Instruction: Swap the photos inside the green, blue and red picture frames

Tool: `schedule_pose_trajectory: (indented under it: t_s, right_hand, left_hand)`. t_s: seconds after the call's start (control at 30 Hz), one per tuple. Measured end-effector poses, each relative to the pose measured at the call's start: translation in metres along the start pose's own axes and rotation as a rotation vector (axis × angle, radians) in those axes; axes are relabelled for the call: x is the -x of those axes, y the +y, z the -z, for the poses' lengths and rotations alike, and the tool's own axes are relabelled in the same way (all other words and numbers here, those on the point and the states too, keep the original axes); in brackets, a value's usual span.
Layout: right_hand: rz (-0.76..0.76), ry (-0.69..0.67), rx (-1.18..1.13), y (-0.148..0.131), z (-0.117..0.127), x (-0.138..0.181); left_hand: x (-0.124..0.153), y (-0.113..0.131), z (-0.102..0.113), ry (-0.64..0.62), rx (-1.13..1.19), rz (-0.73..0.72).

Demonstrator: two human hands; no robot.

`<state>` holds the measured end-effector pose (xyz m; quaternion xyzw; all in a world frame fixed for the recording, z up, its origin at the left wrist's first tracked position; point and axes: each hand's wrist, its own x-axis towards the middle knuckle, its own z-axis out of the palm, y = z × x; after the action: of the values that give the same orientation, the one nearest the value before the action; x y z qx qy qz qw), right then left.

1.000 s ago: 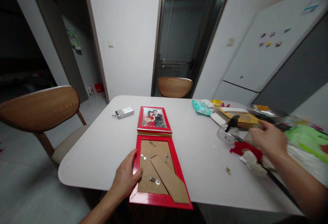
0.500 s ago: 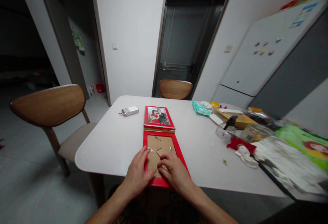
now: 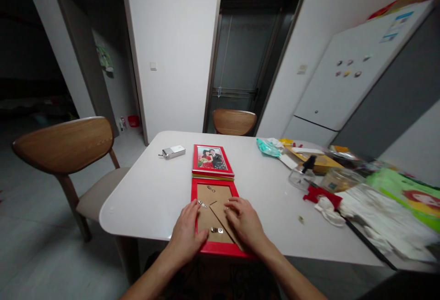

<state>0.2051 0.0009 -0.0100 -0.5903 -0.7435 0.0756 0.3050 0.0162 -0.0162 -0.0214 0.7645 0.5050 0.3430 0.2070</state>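
Note:
A red picture frame [image 3: 220, 248] lies face down at the table's near edge. Its brown backing board [image 3: 208, 222] carries small metal clips and a folding stand strip set diagonally. One clip [image 3: 216, 230] shows near the bottom, another [image 3: 202, 204] on the left, a third [image 3: 211, 188] at the top. My left hand [image 3: 185, 233] rests along the frame's left border, fingers stretched and thumb spread over the backing. My right hand [image 3: 245, 222] is bent over the right side, its fingertips pinched at a clip they mostly hide.
Just beyond lies a stack of red frames, the top one showing a couple's photo [image 3: 211, 158]. A silver-white device [image 3: 173, 152] sits to the left. Clear plastic containers [image 3: 338, 180], white cloth or paper [image 3: 371, 213] and a green bag [image 3: 405, 194] crowd the right. Wooden chairs stand around the table.
My right hand has moved from the bottom clip up and right to the right-hand clip, uncovering the bottom clip and the stand strip. My left hand has stayed at the left border.

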Motion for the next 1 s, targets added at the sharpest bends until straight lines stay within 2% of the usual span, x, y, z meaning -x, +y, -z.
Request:
schedule_pose_trajectory:
  t_s: [0.1, 0.23, 0.6, 0.87, 1.0]
  right_hand:
    - [-0.049, -0.007, 0.143, 0.016, 0.002, -0.011]
    - [-0.024, -0.028, 0.217, 0.019, 0.001, -0.014]
    - [0.005, -0.042, 0.262, 0.009, -0.001, -0.009]
    - [-0.036, -0.151, 0.277, -0.016, -0.012, -0.054]
    - [-0.006, -0.16, 0.26, -0.02, -0.008, -0.053]
  left_hand:
    - [-0.01, -0.003, -0.003, 0.028, -0.004, 0.015]
    - [-0.017, -0.008, -0.008, 0.039, -0.037, 0.003]
    - [-0.016, -0.012, -0.01, 0.057, -0.052, -0.009]
    - [-0.025, -0.015, -0.009, 0.047, -0.057, -0.017]
    - [-0.022, -0.019, -0.007, 0.055, -0.046, -0.013]
